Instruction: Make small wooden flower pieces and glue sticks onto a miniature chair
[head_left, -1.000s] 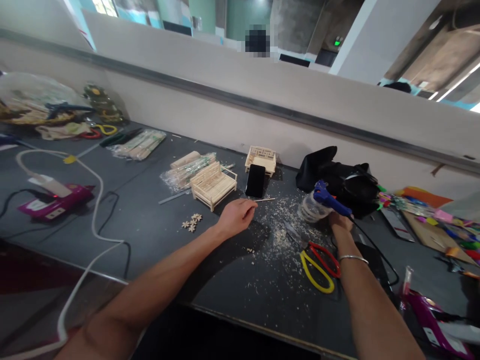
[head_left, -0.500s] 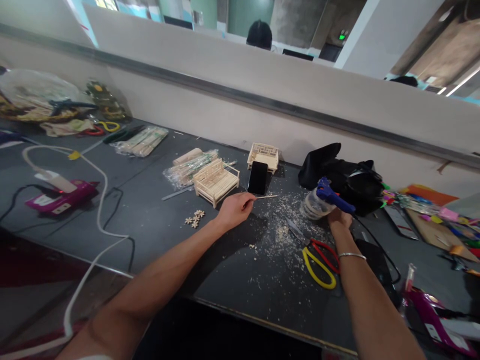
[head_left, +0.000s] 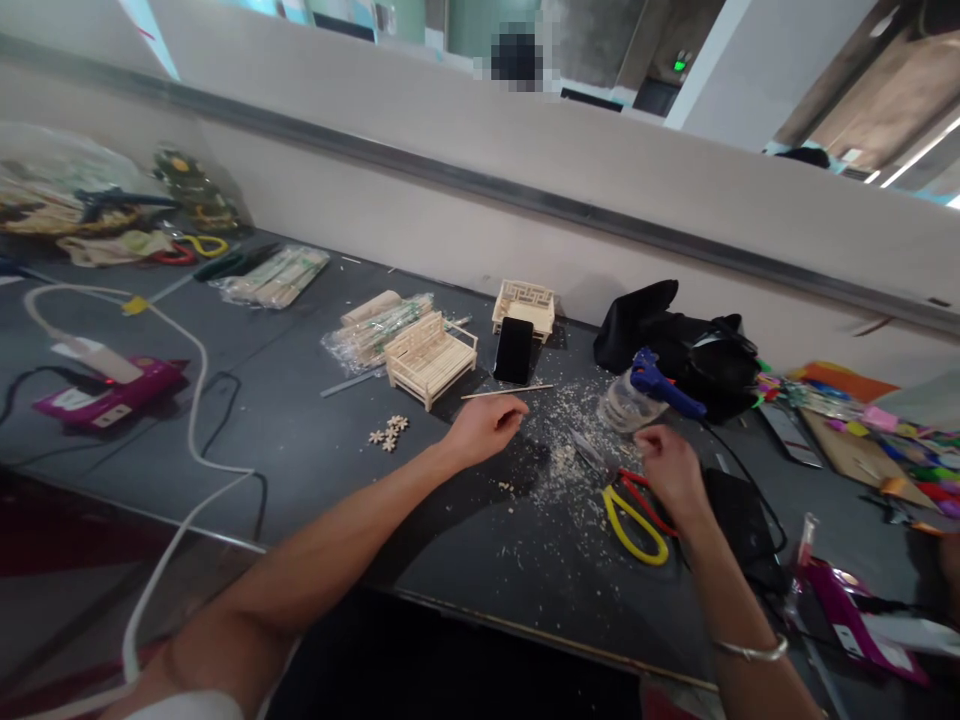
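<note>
My left hand (head_left: 484, 432) is held over the table with its fingers curled together. Whatever is between the fingertips, if anything, is too small to make out. Just behind it lies a thin wooden stick (head_left: 510, 391). To its left stands a small model bench (head_left: 431, 362) made of sticks. My right hand (head_left: 671, 468), also closed with its fingertips unclear, is above the red and yellow scissors (head_left: 637, 530). Beyond that hand a blue glue gun (head_left: 664, 382) rests on a clear plastic jar (head_left: 628, 408). Flower-shaped wooden pieces (head_left: 390, 433) lie left of my left hand.
A black phone (head_left: 514, 350) leans on a second model seat (head_left: 525, 305). Wood shavings (head_left: 562, 460) cover the table's middle. Bagged sticks (head_left: 375, 330), a black bag (head_left: 675, 340) and power strips (head_left: 112, 392) with trailing cords lie around. A low wall runs behind.
My right hand has come back from beside the jar and glue gun toward the scissors. My left hand has shifted slightly right and nearer, leaving the stick lying behind it.
</note>
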